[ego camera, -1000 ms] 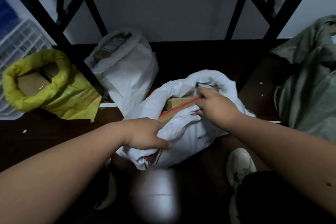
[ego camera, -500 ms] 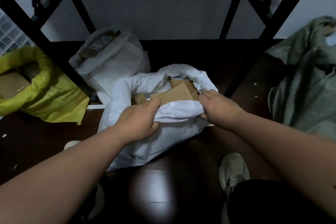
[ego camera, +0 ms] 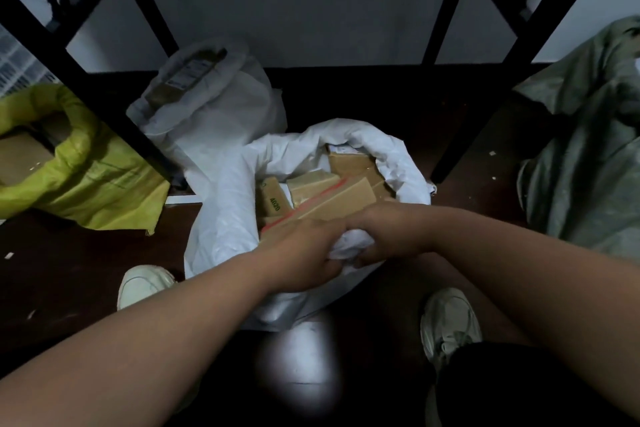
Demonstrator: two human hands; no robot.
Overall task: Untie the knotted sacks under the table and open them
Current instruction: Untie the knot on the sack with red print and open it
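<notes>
Sack (ego camera: pixel 221 204) at centre floor already gapes, boxes (ego camera: pixel 332 198) showing, while your left hand (ego camera: pixel 304 253) and right hand (ego camera: pixel 388 236) clench its bunched near rim; yellow sack (ego camera: pixel 86 177) and far white sack (ego camera: pixel 221 114) look open, right grey sack (ego camera: pixel 588 149) undetermined.

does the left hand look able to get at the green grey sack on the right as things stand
Probably not directly: the left hand grips the white sack's rim, and the right hand and arm lie between it and the green-grey sack.
</notes>
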